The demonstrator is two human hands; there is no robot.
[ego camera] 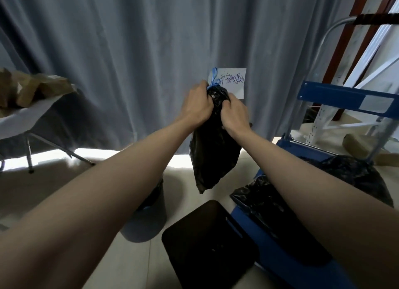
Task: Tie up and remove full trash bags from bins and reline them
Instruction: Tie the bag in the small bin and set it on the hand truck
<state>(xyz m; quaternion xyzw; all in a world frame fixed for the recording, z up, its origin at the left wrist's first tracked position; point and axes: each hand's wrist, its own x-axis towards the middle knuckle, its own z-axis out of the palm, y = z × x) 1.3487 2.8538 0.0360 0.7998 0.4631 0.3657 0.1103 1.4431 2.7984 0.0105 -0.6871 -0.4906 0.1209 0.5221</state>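
A small black trash bag [213,154] with a blue drawstring [213,79] hangs in the air in front of the grey curtain. My left hand [197,107] grips its gathered neck from the left. My right hand [234,116] grips the neck from the right, just below the top. The drawstring sticks up above both hands. A grey bin [149,221] lined with a black bag stands on the floor under my left forearm, mostly hidden. A filled black bag [354,176] lies on the blue cart [280,243] at the right.
A black flat lid or board [207,245] lies on the floor at bottom centre. A paper note [234,82] hangs on the curtain. A table [32,116] with brown parcels stands at the left. The cart's metal handle [336,29] and a white shelf frame [367,57] rise at the right.
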